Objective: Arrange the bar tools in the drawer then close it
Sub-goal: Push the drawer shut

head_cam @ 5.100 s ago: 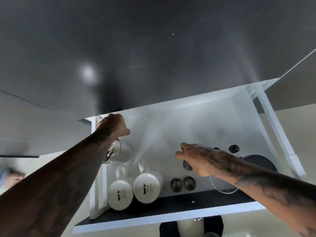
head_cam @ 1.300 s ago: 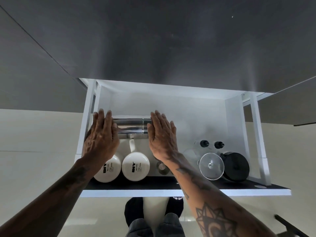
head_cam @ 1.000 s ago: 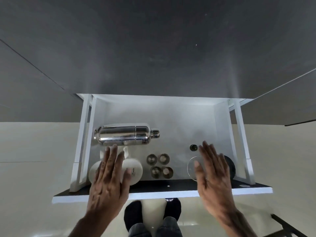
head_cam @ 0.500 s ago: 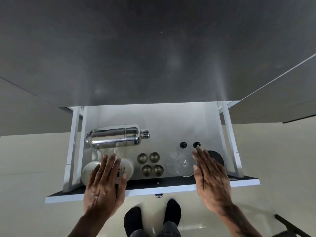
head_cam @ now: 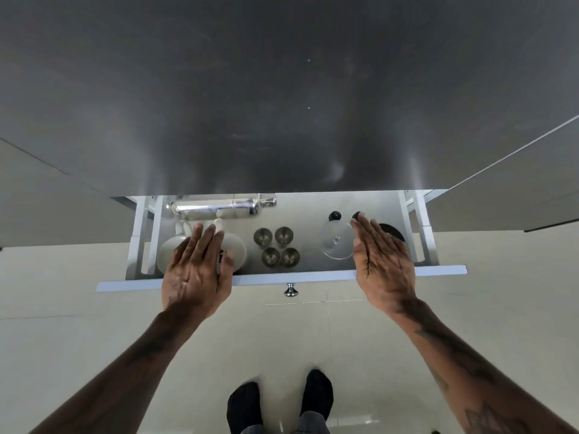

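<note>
Feet in dark socks (head_cam: 280, 399) stand on the pale floor nearest the camera, and above them both forearms reach forward. Left hand (head_cam: 195, 270) lies flat, fingers (head_cam: 200, 238) stretched out and released, gripping nothing; its palm covers the white front edge of the drawer (head_cam: 313, 278) and its fingertips lie over the white mugs (head_cam: 167, 255). Right hand (head_cam: 383, 261) mirrors it, open and flat, palm over the same front edge, fingertips reaching to one of the two small black caps (head_cam: 334, 215). Between the two palms, just under the edge, sits the little metal knob (head_cam: 290, 290), untouched.

Beyond the fingers the drawer's load looks sorted: mugs under the left fingertips, four brassy jiggers (head_cam: 277, 250) in a tidy square between the hands, a clear stemmed glass (head_cam: 336, 245) just beside the right fingers with a black round thing half hidden under that hand. Farthest off, past the left fingertips, the steel shaker (head_cam: 219, 206) lies on its side, half under the dark table (head_cam: 282, 104) overhang.

So my read: arranging appears done, and the drawer is roughly half in. What's left is the push home, with fingers kept clear of the gap.

Writing? A dark mark peeks out on a mug beside the left thumb, too covered to read.
</note>
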Available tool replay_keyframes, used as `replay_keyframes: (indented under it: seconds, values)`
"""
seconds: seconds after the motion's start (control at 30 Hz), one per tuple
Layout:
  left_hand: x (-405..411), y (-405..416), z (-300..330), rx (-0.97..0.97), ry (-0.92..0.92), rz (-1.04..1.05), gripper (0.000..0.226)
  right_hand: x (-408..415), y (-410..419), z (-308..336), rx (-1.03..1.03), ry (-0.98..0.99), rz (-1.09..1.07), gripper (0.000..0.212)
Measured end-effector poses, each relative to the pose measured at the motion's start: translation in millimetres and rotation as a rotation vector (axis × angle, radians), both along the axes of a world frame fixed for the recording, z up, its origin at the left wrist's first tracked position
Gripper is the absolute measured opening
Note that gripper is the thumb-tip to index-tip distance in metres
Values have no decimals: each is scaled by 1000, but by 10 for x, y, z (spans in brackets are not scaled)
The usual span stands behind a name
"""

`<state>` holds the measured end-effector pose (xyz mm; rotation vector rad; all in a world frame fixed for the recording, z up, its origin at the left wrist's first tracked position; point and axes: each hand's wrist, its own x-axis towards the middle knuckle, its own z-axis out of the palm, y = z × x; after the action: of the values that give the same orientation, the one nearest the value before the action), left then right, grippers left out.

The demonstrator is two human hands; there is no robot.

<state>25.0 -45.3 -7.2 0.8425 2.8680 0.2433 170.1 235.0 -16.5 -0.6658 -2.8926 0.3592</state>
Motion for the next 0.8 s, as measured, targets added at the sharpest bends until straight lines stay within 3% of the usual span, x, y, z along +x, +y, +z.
replay_keyframes:
  seconds: [0.1, 0.17, 0.23, 0.3, 0.37, 0.43, 0.5, 0.6, 0.67, 0.8]
  values:
    - [-167, 96, 44, 70, 112, -34, 47, -200, 108, 33, 23, 33, 1, 46]
    - [-189, 113, 81, 178, 160, 37, 35, -236, 125, 111, 13, 158, -98, 32]
    - [-84, 122, 166, 362, 62, 206, 33, -168, 18, 249, -89, 324, -286, 17]
    - [13, 153, 242, 519, -118, 489, 40, -76, -126, 240, -387, 398, -570, 15]
    - [10, 190, 256, 596, -271, 716, 41, -108, -221, 157, -809, 376, -823, 22]
    - [-75, 227, 258, 747, -465, 833, 39, -237, -235, 97, -1074, 370, -857, 29]
    - [-197, 238, 243, 846, -598, 837, 37, -385, -208, 122, -1086, 320, -799, 32]
    - [-405, 227, 203, 832, -682, 718, 30, -555, -102, 149, -997, 245, -712, 30]
    - [-564, 237, 182, 719, -628, 627, 18, -657, -30, 154, -896, 184, -649, 28]
    - [-779, 343, 281, 450, -518, 474, 27, -841, 131, 238, -774, 59, -591, 28]
